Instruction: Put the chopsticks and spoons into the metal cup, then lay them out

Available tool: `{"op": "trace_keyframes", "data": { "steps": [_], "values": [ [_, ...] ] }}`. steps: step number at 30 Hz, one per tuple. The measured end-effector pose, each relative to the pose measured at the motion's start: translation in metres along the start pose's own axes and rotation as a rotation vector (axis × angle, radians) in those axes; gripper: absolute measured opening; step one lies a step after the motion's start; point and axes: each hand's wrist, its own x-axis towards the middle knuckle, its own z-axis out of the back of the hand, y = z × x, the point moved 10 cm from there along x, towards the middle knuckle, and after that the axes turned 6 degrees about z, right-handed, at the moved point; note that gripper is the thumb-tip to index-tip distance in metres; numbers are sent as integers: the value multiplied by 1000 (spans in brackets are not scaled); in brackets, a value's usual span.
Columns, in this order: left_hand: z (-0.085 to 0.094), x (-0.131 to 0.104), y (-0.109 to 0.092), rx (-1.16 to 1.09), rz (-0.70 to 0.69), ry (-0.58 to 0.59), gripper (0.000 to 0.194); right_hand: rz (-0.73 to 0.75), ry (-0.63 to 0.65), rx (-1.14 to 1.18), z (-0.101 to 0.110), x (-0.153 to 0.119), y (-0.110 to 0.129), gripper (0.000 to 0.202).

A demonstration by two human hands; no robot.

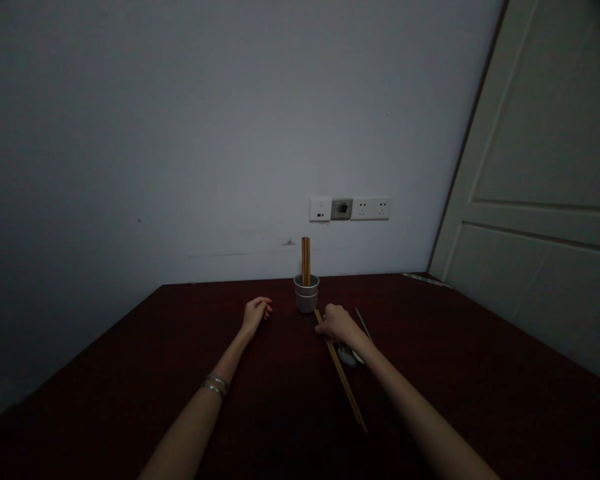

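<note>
A silver metal cup stands near the back of the dark red table, with several wooden chopsticks upright in it. In front of it and to the right, my right hand is closed on a pair of chopsticks that slants toward the front edge. Beneath my right wrist lie spoons, partly hidden by the hand and forearm; a thin handle sticks out beyond. My left hand rests on the table left of the cup, fingers loosely curled, with nothing visible in it.
Behind the table is a pale wall with a row of sockets. A white panelled door stands along the right side. Near the back right table edge lies a thin flat strip.
</note>
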Motion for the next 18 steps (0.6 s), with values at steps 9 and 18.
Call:
{"op": "trace_keyframes", "data": {
  "steps": [9,18],
  "values": [
    [-12,-17,-59,-63,-50,10,21,170,-197,135,83,-31,33,14],
    [-98,-83,-166,-129,-32,325,36,356,-403,95,127,-72,77,17]
  ]
}}
